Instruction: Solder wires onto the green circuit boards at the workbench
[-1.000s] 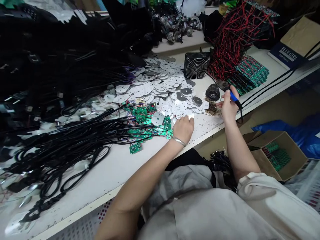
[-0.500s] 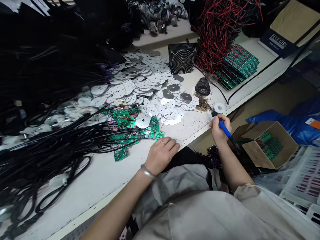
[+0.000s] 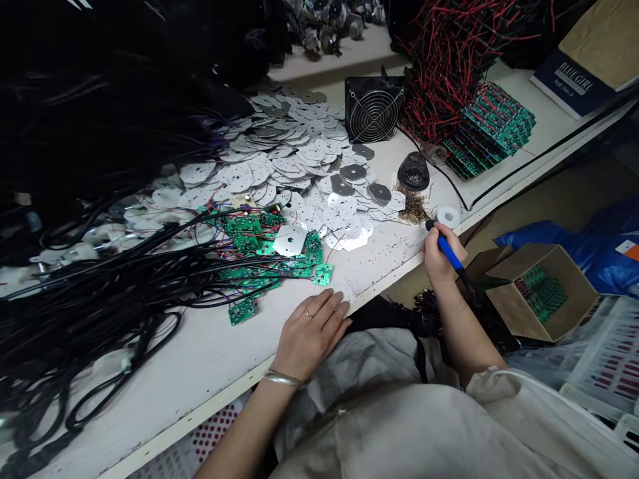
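My right hand (image 3: 442, 256) grips the blue handle of a soldering iron (image 3: 450, 254) at the table's front edge. The iron's tip end points toward a roll of solder wire (image 3: 448, 216) and a patch of brownish crumbs (image 3: 412, 206). My left hand (image 3: 309, 332) lies flat on the table edge, fingers stretched out and holding nothing. Just beyond its fingertips is a small green circuit board (image 3: 323, 274) with a red wire. More green circuit boards (image 3: 244, 233) lie in a heap with black cables (image 3: 124, 266), and one white plate (image 3: 289, 240) rests on top.
White perforated plates (image 3: 279, 159) are piled behind. A fan (image 3: 374, 110), a dark soldering stand (image 3: 413, 171), red wires (image 3: 444, 66) and stacked circuit boards (image 3: 499, 126) stand at the back. An open carton (image 3: 574, 293) with boards sits below, right of the table.
My left hand has drawn back a little toward me, its fingers flatter on the table edge. My right hand keeps the soldering iron in nearly the same place. The view has shifted slightly.
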Demonstrator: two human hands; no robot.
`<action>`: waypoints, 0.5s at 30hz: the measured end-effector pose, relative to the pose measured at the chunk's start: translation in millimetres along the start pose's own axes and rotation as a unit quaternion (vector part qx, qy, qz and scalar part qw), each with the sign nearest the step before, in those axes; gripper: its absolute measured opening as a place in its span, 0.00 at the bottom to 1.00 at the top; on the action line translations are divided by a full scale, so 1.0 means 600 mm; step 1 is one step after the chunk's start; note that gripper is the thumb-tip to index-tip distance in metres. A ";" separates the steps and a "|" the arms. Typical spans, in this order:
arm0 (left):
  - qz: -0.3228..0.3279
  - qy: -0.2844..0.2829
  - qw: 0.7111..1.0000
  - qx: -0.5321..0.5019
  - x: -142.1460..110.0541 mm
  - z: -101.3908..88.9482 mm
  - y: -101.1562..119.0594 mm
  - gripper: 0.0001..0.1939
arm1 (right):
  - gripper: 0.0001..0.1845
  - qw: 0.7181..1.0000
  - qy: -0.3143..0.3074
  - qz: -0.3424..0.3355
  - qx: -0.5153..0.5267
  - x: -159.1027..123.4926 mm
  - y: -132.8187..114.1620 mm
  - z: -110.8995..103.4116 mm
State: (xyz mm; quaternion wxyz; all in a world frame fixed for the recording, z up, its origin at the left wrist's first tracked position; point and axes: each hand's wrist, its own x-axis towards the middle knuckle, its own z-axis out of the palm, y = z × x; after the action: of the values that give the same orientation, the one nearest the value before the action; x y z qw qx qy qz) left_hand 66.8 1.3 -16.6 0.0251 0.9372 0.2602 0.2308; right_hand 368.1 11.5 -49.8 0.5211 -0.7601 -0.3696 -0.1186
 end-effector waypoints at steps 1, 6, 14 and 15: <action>-0.002 0.000 1.000 -0.003 0.000 0.001 -0.001 0.10 | 0.18 1.000 -0.002 -0.005 -0.004 0.001 0.000 0.000; -0.015 -0.021 1.000 -0.008 0.003 0.006 -0.002 0.14 | 0.18 0.999 -0.008 -0.036 -0.013 0.002 0.007 0.001; -0.020 -0.010 1.000 0.012 0.002 0.006 0.000 0.14 | 0.18 1.000 -0.021 -0.022 -0.007 0.005 0.002 0.003; -0.019 -0.010 1.000 0.012 0.003 0.007 0.000 0.14 | 0.18 1.000 -0.023 -0.009 0.004 0.004 0.000 0.001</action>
State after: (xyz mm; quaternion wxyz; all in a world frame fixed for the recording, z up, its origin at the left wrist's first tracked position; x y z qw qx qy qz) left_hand 69.9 2.2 -19.4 0.0212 0.9347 0.2804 0.2175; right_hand 369.8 13.5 -48.7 0.5144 -0.7570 -0.3890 -0.1046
